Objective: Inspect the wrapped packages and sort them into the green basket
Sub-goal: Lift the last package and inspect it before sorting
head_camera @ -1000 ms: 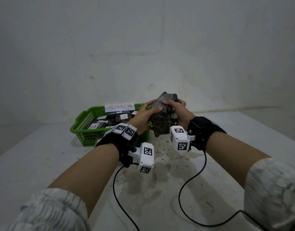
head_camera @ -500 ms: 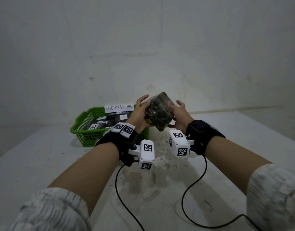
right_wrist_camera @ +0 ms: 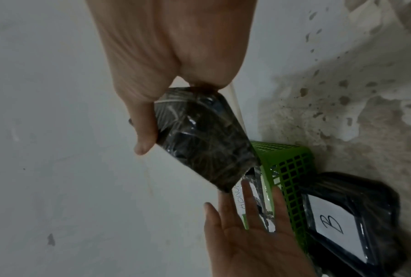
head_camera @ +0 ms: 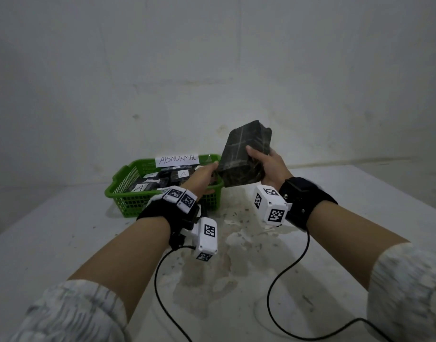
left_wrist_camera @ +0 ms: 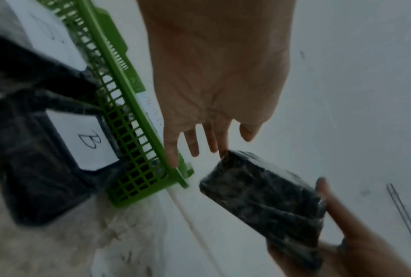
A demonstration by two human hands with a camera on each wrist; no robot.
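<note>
A dark package wrapped in clear film (head_camera: 244, 154) is held tilted above the table, just right of the green basket (head_camera: 128, 193). My right hand (head_camera: 259, 159) grips its right end, thumb on the front face. The right wrist view shows that package (right_wrist_camera: 204, 142) between the thumb and fingers of the right hand (right_wrist_camera: 152, 112). My left hand (head_camera: 204, 174) hovers by the basket's right end with straight fingers. In the left wrist view one fingertip of the left hand (left_wrist_camera: 199, 146) touches a corner of the package (left_wrist_camera: 266, 193). The basket holds several labelled dark packages.
A paper sign reading ABNORMAL (head_camera: 178, 159) stands on the basket's far rim. Another dark package with a white B label (left_wrist_camera: 90, 142) lies on the stained table against the basket's near wall (left_wrist_camera: 133, 112). Two black cables trail from my wrists across the table (head_camera: 236, 267).
The package was turned between both hands and now stands higher in the right hand alone. My left hand let go, dropped lower and straightened its fingers.
</note>
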